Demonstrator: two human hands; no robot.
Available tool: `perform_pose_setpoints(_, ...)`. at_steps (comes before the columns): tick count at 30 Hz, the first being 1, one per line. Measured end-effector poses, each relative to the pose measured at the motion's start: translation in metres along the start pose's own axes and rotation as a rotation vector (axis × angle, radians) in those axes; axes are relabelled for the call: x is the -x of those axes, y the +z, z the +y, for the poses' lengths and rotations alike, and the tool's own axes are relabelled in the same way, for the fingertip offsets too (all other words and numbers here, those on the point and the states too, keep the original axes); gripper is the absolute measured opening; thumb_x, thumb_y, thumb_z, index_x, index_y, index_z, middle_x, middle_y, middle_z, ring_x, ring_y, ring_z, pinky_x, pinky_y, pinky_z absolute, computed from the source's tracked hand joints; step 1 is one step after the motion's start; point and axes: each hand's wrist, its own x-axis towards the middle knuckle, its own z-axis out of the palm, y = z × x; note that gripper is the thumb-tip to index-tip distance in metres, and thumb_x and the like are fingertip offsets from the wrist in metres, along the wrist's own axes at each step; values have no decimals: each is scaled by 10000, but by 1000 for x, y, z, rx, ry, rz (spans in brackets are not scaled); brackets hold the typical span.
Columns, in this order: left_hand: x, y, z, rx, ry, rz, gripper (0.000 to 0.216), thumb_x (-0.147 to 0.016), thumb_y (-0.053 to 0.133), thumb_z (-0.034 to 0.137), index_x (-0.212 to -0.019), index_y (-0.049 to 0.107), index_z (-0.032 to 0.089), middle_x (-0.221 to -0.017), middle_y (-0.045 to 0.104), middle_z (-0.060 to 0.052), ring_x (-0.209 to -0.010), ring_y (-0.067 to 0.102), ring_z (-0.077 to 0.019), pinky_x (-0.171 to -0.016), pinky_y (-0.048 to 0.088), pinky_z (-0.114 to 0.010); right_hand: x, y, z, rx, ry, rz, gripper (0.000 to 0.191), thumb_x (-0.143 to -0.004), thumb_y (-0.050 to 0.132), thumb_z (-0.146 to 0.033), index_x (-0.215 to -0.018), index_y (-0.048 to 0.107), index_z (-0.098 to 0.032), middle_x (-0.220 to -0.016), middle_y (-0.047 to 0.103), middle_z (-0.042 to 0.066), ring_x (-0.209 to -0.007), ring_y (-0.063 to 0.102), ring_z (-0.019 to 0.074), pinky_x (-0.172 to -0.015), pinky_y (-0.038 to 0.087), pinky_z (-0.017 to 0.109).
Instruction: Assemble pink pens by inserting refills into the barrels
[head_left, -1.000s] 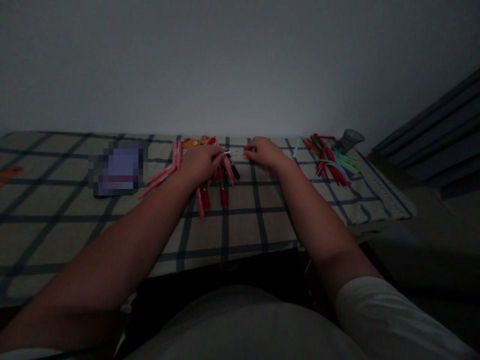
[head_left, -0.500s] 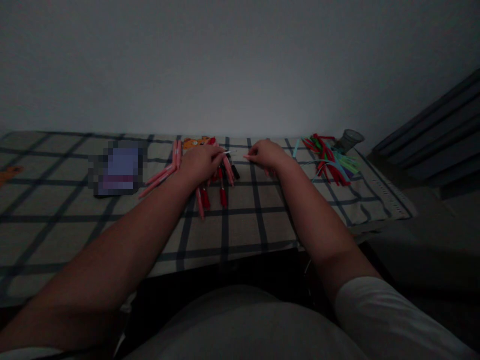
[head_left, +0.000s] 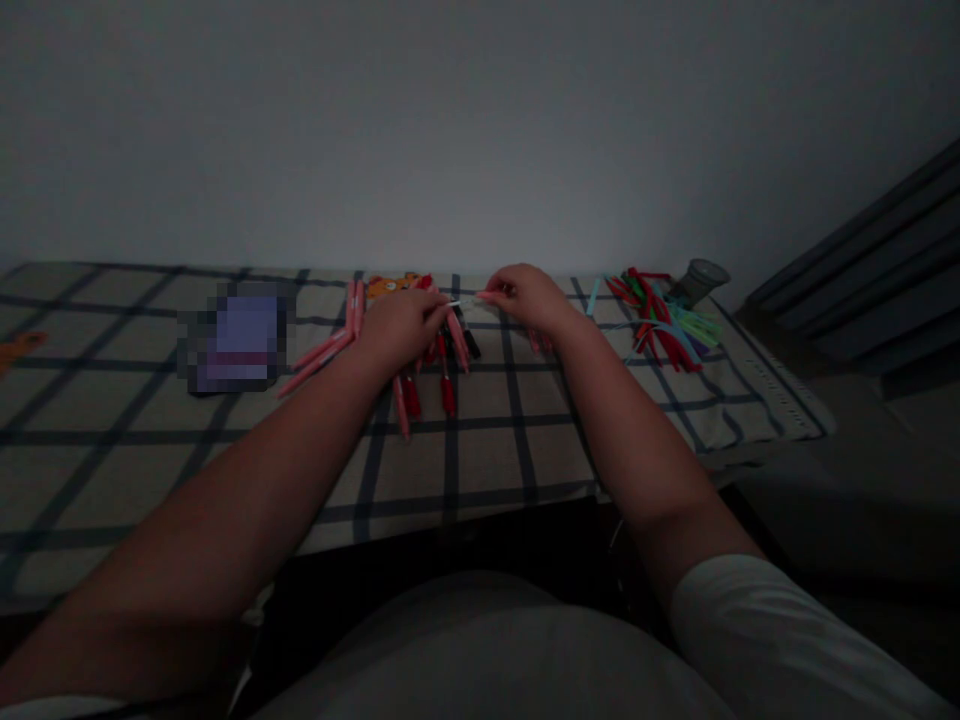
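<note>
White stick (head_left: 454,303) pinched in L hand (head_left: 405,325); R hand (head_left: 529,300) nr its tip, can't tell grip; prob. midway, pens (head_left: 319,362) loose by L.

Pale short-sleeved shirt (head_left: 480,660), bare left hand (head_left: 399,325) and right hand (head_left: 531,298)
Plain front at 6 o'clock; creased right sleeve (head_left: 772,635) at 4, edge of left sleeve (head_left: 67,708) at 8.

On the table (head_left: 480,465), pens (head_left: 448,397) lay right of a blurred object (head_left: 244,335) and left of strips (head_left: 679,352); a cup (head_left: 697,284) sat behind the strips.
</note>
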Motion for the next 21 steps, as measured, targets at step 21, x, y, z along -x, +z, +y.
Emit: perform_pose_setpoints(21, 1, -5, 5, -39, -28, -22, 498, -1165, 476, 453, -1425, 849, 249, -1427, 846, -126, -1346, 759, -379, -1073, 573, -464, 1, -2, -3, -43, -74, -10, 128, -1018, 800, -260, -1103, 879, -207, -1141, 832, 120, -1088, 663, 296, -988, 461, 394)
